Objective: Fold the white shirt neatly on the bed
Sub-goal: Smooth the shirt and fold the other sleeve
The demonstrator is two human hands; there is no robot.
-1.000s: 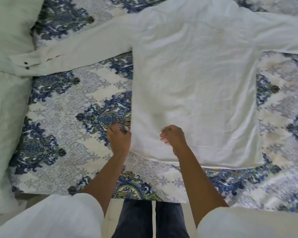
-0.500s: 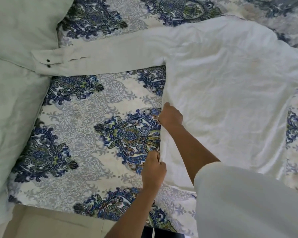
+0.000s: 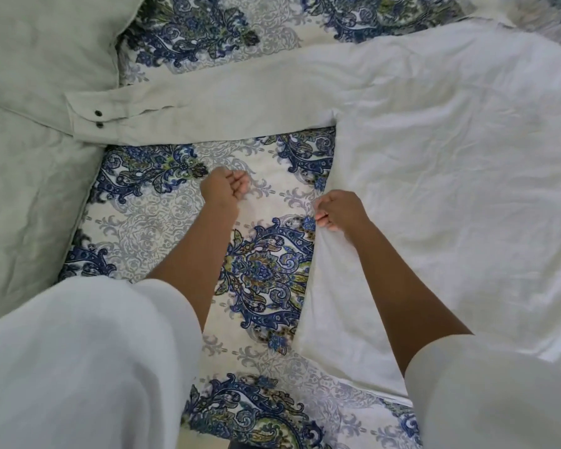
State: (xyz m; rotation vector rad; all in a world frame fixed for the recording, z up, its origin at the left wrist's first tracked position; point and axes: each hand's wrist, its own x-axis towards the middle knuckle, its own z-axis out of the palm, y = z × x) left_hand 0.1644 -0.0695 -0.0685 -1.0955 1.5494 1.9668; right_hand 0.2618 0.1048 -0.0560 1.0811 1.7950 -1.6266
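Two hands held the side edge of the white shirt (image 3: pixel 450 189) half a second ago. Now only my right hand (image 3: pixel 340 210) pinches it, mid-view. My left hand (image 3: pixel 222 189) has let go and hangs curled and empty at its 9 o'clock, over the patterned bedsheet (image 3: pixel 266 273). The shirt lies flat on that sheet, filling the 3 o'clock side, its body running from the hem at 6 toward 12. Its sleeve (image 3: pixel 224 105) stretches toward 9 o'clock, the buttoned cuff (image 3: pixel 91 119) resting on a pale pillow (image 3: pixel 30 157).
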